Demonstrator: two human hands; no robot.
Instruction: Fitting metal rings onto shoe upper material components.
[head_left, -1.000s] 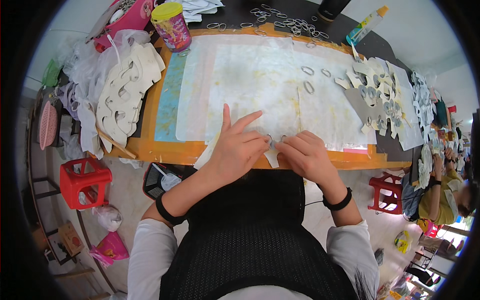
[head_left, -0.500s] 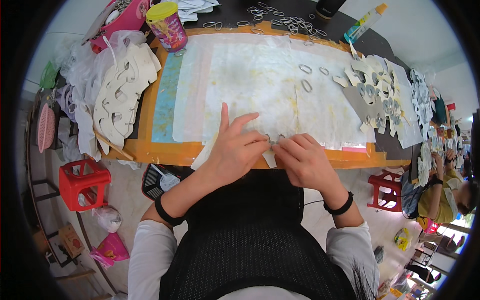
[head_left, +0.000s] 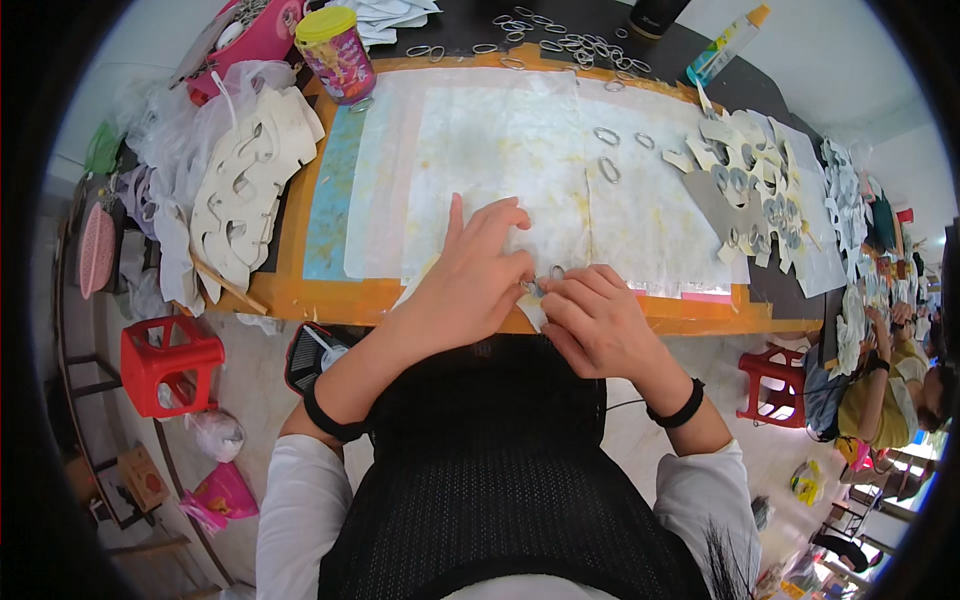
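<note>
Head view of an assembly bench [head_left: 500, 300] covered with pale, stained paper sheets [head_left: 520, 150]. At lower centre of the frame, the left hand [head_left: 470, 280] and the right hand [head_left: 595, 320] met at the bench's near edge, fingertips pinched together on a small metal ring [head_left: 555, 272] and a pale cut piece [head_left: 530, 308] beneath it; neither hand was open. Judged from the layout, the work was partly done: a stack of white cut shapes [head_left: 245, 185] waited at upper left, loose rings [head_left: 560, 40] lay scattered at top centre, and a spread of grey-white pieces apparently already carrying rings [head_left: 750, 180] occupied the upper right. The piece in hand appeared unfinished.
</note>
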